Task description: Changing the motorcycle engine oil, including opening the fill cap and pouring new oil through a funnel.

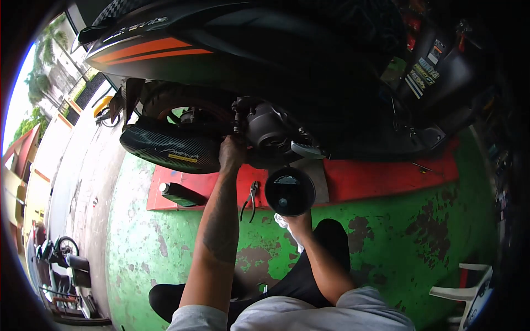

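Note:
A black scooter [265, 60] with orange stripes stands across the upper part of the view. My left hand [232, 153] reaches up beside its engine cover [269, 127], at the inner end of the carbon-patterned exhaust muffler [171, 146]. Its fingers are curled at the engine, and what they grip is hidden. In my right hand [300, 223] is a round black container [290, 199], held below the engine with its wide mouth facing me; it looks dark and shiny inside. A white cloth [282, 222] is bunched against that hand.
Pliers [252, 199] and a dark bottle with a white cap [185, 195] lie on the red platform [353, 185] under the scooter. A thin tool [422, 166] rests farther right. A white plastic chair [464, 292] stands at lower right. Parked motorcycles [66, 270] are at left.

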The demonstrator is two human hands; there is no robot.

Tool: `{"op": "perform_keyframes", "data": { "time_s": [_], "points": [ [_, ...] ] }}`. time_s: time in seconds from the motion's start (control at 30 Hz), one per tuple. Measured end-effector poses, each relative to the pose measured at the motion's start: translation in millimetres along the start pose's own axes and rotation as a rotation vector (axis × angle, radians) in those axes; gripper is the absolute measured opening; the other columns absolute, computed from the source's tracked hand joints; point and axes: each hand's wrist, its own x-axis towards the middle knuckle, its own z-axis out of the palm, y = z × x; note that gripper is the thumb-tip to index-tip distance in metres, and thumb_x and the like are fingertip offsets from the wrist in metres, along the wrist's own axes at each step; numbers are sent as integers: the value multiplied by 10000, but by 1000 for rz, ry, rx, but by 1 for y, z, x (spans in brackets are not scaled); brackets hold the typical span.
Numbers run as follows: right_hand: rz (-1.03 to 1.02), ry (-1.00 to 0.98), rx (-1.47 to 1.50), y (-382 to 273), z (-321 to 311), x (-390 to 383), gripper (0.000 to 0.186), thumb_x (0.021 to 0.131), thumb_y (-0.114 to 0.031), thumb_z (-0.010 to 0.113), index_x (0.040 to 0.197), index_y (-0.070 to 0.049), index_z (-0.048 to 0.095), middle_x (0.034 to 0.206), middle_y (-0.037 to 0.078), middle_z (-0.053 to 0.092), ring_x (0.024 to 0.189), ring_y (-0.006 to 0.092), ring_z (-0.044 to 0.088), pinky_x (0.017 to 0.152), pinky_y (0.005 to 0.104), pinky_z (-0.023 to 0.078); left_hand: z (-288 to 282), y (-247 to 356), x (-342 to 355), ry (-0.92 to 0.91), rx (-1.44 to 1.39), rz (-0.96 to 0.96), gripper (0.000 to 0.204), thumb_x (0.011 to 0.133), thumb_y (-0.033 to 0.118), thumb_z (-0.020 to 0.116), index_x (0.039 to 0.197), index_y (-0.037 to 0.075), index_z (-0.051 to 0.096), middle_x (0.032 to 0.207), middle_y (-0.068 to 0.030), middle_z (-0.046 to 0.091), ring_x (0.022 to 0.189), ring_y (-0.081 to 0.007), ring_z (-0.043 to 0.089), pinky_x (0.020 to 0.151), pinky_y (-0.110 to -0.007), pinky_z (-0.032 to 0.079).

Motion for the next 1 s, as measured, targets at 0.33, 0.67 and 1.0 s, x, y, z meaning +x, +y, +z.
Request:
{"op": "perform_keyframes", "data": {
  "time_s": [0.33, 0.67, 1.0],
  "points": [
    [9, -28, -46, 7, -4, 0, 419, 783, -183, 833, 1132, -23, 666, 1031, 107, 742, 949, 205, 704, 792, 338, 544, -12, -9, 4, -100, 230, 238, 298, 854, 249, 669, 1071, 46, 686, 863, -201, 707, 808, -346, 716, 633, -444, 566],
    [-29, -43, -33, 13, -2, 3, 374, 782, -175, 836, 1084, -18, 683, 971, 90, 748, 902, 180, 706, 760, 327, 542, 3, -15, 7, -57, 157, 155, 357, 898, 344, 636, 1096, 49, 679, 884, -177, 711, 725, -328, 709, 507, -406, 556],
    [0, -26, -55, 13, -8, 4, 350, 793, -209, 840, 1050, -21, 694, 934, 86, 748, 870, 181, 706, 739, 324, 533, -11, 24, -25, -4, 395, 324, 312, 874, 257, 687, 1151, 117, 659, 1098, -178, 684, 958, -398, 684, 785, -486, 556]
  ]
}}
